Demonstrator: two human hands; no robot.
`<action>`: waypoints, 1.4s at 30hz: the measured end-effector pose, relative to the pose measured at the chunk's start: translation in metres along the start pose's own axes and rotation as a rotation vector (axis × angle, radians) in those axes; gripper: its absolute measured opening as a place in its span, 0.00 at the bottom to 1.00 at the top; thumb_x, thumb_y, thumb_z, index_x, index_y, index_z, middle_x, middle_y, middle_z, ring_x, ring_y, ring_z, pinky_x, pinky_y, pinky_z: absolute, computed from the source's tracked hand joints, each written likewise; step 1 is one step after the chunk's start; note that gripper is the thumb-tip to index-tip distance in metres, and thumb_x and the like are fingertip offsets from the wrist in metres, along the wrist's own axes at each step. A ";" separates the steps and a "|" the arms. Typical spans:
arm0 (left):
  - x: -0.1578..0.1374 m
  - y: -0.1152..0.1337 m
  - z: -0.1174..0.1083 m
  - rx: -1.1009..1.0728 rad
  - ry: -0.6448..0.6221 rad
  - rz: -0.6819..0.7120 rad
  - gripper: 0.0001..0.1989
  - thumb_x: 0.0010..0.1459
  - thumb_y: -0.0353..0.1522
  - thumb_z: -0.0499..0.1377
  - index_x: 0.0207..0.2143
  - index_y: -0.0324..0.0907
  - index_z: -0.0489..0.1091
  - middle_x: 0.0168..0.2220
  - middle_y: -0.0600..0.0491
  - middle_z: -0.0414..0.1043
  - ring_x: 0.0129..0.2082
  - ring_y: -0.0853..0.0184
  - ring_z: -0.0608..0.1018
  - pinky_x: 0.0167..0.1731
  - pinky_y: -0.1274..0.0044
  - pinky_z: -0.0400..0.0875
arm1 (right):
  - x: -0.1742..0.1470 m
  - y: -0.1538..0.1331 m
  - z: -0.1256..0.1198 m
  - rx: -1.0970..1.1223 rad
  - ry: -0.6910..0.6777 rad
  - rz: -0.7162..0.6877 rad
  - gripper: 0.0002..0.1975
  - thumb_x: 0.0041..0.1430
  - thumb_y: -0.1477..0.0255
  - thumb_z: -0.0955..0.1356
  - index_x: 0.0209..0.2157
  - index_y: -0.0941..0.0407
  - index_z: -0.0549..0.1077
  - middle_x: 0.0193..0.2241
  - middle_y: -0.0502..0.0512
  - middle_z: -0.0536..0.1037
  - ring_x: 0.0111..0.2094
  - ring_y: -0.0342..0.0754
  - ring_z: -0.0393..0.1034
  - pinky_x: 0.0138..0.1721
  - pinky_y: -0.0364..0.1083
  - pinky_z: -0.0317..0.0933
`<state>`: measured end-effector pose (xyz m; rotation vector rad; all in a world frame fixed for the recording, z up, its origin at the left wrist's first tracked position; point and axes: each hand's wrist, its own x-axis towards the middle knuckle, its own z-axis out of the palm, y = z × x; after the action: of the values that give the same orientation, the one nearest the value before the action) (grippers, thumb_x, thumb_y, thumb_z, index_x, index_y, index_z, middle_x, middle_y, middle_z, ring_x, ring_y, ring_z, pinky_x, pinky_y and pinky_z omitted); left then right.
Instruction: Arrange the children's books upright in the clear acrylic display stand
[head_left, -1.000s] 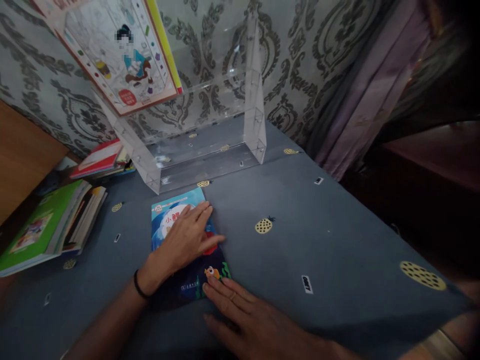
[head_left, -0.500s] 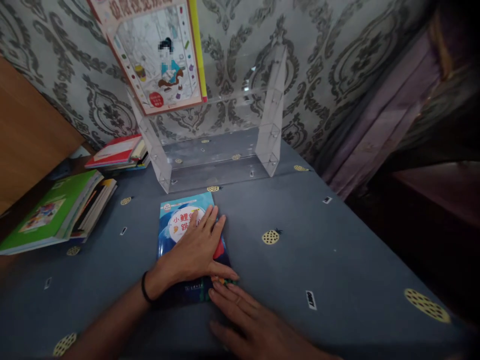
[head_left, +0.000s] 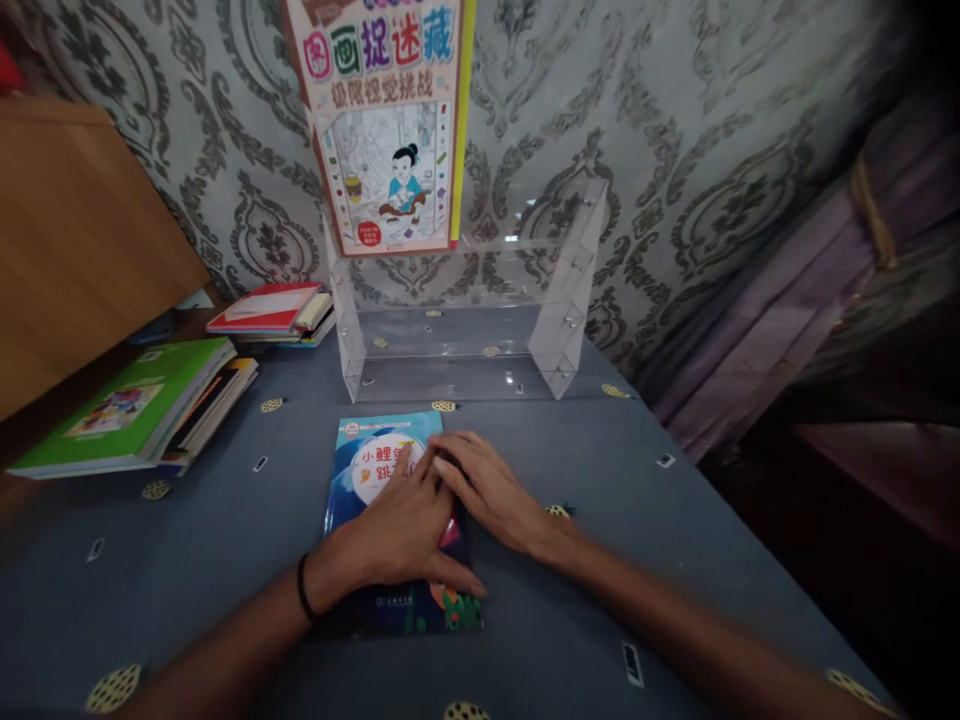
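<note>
A thin blue picture book [head_left: 345, 505] lies flat on the table, its cover facing up with red lettering in a white circle. Across the middle of the cover my left hand [head_left: 409, 525] rests flat, fingers spread and thumb pointing right; a black band circles that wrist. My right hand [head_left: 487, 490] lies along the book's upper right edge, fingers stretched out, their tips meeting those of the left hand. Part of the title and the right side of the cover are hidden under my hands.
Behind the book stands a clear acrylic rack [head_left: 559, 345] with a picture-puzzle book [head_left: 394, 170] in its upper tier. At left are a stack topped by a green book [head_left: 142, 400] and another topped by a red book [head_left: 266, 305]. A purple curtain [head_left: 795, 330] hangs right.
My right hand has moved up along the book's right edge, from the lower corner to beside the left fingertips. My left hand stays flat on the cover. The view has shifted slightly.
</note>
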<state>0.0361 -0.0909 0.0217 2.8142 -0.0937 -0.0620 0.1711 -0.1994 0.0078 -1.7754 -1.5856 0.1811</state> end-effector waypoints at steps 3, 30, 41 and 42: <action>0.000 -0.001 0.002 0.009 0.034 -0.005 0.59 0.51 0.64 0.53 0.70 0.34 0.42 0.71 0.29 0.44 0.72 0.41 0.44 0.65 0.46 0.46 | 0.010 0.011 0.006 -0.051 -0.004 0.045 0.17 0.72 0.67 0.58 0.53 0.56 0.72 0.45 0.60 0.78 0.48 0.54 0.70 0.52 0.55 0.67; 0.004 -0.014 -0.010 0.085 0.109 -0.144 0.35 0.68 0.51 0.42 0.64 0.34 0.57 0.67 0.37 0.58 0.69 0.56 0.60 0.65 0.60 0.56 | 0.027 0.043 0.018 -0.008 0.068 0.122 0.18 0.70 0.68 0.58 0.55 0.55 0.70 0.44 0.61 0.77 0.45 0.54 0.70 0.51 0.56 0.66; 0.002 -0.027 -0.007 0.302 0.130 -0.334 0.41 0.65 0.56 0.40 0.65 0.33 0.57 0.67 0.34 0.57 0.68 0.48 0.60 0.62 0.49 0.55 | 0.028 0.038 0.016 -0.083 0.038 0.094 0.18 0.69 0.69 0.59 0.55 0.57 0.70 0.43 0.62 0.77 0.43 0.55 0.69 0.48 0.56 0.67; 0.000 -0.028 -0.008 0.319 0.129 -0.357 0.42 0.65 0.56 0.40 0.65 0.32 0.57 0.67 0.33 0.57 0.68 0.47 0.60 0.62 0.48 0.55 | 0.028 0.038 0.016 -0.085 0.034 0.098 0.18 0.69 0.69 0.59 0.55 0.57 0.70 0.43 0.62 0.77 0.43 0.55 0.69 0.48 0.56 0.67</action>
<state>0.0386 -0.0619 0.0200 3.1064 0.4695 0.0578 0.1985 -0.1663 -0.0163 -1.9137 -1.5026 0.1306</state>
